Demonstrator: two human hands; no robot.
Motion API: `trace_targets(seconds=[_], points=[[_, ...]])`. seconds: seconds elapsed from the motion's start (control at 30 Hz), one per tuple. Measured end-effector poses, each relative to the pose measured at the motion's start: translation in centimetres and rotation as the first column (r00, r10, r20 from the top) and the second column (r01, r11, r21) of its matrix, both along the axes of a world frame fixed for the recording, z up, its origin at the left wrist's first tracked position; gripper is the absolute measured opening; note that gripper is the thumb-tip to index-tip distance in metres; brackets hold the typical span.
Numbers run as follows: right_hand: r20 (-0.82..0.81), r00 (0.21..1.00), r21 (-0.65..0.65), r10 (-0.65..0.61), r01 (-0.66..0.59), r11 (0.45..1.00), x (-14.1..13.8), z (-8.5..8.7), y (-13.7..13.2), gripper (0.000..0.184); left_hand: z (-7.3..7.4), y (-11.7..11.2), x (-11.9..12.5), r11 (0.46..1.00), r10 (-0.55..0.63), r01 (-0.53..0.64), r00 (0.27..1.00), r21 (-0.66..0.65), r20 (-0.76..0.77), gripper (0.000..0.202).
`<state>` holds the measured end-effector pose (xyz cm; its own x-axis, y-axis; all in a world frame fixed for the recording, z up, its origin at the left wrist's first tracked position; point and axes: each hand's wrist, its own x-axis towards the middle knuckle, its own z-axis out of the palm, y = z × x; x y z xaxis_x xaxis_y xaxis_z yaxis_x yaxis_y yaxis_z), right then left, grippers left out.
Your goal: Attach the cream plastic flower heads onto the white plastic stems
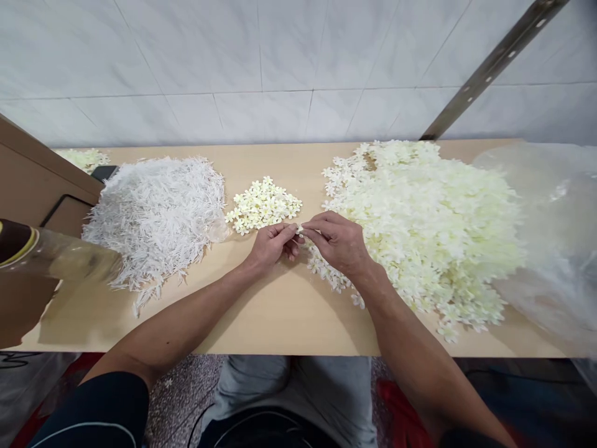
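Observation:
My left hand [273, 244] and my right hand [339, 241] meet over the table, both with fingers pinched together. Between their fingertips is a small pale artificial flower [299, 229], mostly covered by the fingers. Just behind my left hand lies a small heap of cream-yellow flowers [263, 204]. To the right spreads a much larger heap of loose pale flower heads [429, 218], partly behind my right hand and forearm. At the left is a pile of thin white stem-like pieces [161, 208].
A clear plastic jar [77, 256] with a dark lid lies at the left by a brown cardboard box [37, 168]. A clear plastic bag [555, 211] spreads over the right end of the wooden table [280, 317]. A tiled wall [280, 62] rises behind.

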<state>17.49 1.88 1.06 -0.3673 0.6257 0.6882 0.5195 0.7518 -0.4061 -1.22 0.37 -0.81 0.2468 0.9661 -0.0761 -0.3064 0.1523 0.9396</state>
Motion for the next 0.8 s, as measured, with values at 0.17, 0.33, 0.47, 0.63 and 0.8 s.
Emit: trace_targets(seconds=[0.17, 0.33, 0.47, 0.63, 0.8], points=[[0.028, 1.0, -0.022, -0.005, 0.005, 1.0, 0.0, 0.3, -0.3, 0.014, -0.1, 0.0, 0.1, 1.0, -0.002, 0.002, 1.0, -0.007, -0.021, 0.046], [0.031, 0.999, -0.022, -0.02, 0.02, 1.0, -0.2, 0.5, -0.5, 0.015, 0.1, 0.0, 0.2, 1.0, -0.002, 0.001, 1.0, -0.019, -0.021, 0.047], [0.015, 1.0, -0.058, -0.003, 0.004, 0.998, -0.4, 0.6, -0.6, 0.017, 0.2, 0.3, 0.0, 1.0, -0.005, 0.006, 1.0, -0.027, 0.019, 0.044], [-0.039, 0.999, -0.091, -0.036, 0.032, 0.995, -0.9, 0.6, -0.8, 0.016, 0.5, 0.7, -0.5, 0.996, -0.055, 0.061, 0.994, -0.071, 0.089, 0.04], [-0.123, 0.986, -0.126, -0.116, 0.1, 0.987, -1.0, 0.7, -0.8, 0.015, 0.5, 0.7, -0.9, 0.988, -0.132, 0.145, 0.97, -0.05, 0.206, 0.037]])
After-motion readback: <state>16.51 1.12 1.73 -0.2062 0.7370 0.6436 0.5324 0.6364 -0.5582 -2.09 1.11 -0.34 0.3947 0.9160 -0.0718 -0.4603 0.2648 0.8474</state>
